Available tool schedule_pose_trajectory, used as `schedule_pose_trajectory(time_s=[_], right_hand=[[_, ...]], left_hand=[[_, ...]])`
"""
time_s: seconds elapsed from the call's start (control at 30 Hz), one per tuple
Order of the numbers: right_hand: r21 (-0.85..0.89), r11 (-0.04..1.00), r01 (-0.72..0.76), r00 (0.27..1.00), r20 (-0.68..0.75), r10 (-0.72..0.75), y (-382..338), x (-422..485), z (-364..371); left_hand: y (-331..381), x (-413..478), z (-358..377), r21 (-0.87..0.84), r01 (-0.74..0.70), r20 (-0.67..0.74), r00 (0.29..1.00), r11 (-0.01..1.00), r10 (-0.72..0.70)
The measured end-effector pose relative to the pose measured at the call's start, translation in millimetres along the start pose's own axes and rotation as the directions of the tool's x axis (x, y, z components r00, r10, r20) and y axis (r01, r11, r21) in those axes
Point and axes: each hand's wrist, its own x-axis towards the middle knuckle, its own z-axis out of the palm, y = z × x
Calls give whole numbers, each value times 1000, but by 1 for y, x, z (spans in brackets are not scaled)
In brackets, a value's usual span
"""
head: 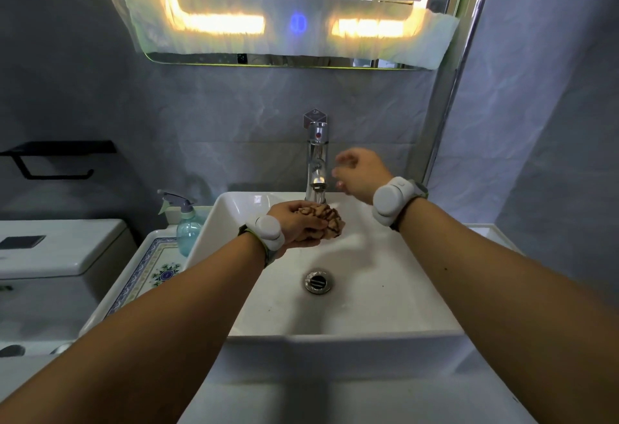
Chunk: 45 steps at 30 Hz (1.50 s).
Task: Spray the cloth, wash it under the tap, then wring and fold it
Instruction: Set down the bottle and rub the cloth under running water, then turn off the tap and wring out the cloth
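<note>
Head view: left hand (294, 222) over the white sink (335, 333), fingers curled tight around a bunched-up cloth (326, 221), tan with dark brown pattern; cloth sits right under the tap (316, 162) spout, above the back part of the basin; cannot tell if water is running, stream not clear; right hand (360, 174) raised just beside the tap on its right side, blurred, fingers loosely bent and parted, holding nothing, not touching the cloth; cannot tell if it touches the tap; both wrists carry white bands, left wristband (269, 236), right wristband (390, 200); both forearms bare, reaching in from the bottom edge; drain (317, 282) in the basin floor, well below the cloth, metal, uncovered; spray bottle (187, 222) stands upright to the left of the sink, clear blue-green body, pale trigger head, on a patterned counter (147, 273); toilet tank (57, 246) further left, white, with a dark flat thing on its lid; black holder (57, 155) on the wall above it; lit mirror (288, 21) above the tap, lower part covered by white paper; grey marbled walls all round.
</note>
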Motion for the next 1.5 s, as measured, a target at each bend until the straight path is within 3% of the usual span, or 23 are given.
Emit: schedule_pose_trajectory(time_s=[0.23, 0.57, 0.97, 1.13, 1.27, 1.5], right_hand=[[-85, 967, 238, 964, -96, -246, -43, 1, -13], [-244, 937, 251, 958, -72, -276, -50, -2, -15], [-189, 945, 267, 955, -78, -286, -39, -11, -10], [-176, 975, 133, 977, -143, -159, -7, -11, 2], [-117, 993, -4, 993, -113, -10, 22, -14, 12], [90, 978, -190, 974, 143, 176, 54, -22, 42]], left_hand=[[4, -2, 2, -27, 7, 10, 1000, 1000, -7], [14, -5, -1, -39, -23, 37, 999, 999, 25], [11, -6, -3, -37, -20, 41, 999, 999, 22], [8, -4, -4, -50, -18, 36, 999, 999, 20], [3, -3, -4, -65, 1, 35, 999, 998, 1], [-7, 4, -2, -77, 17, 46, 999, 997, -13]])
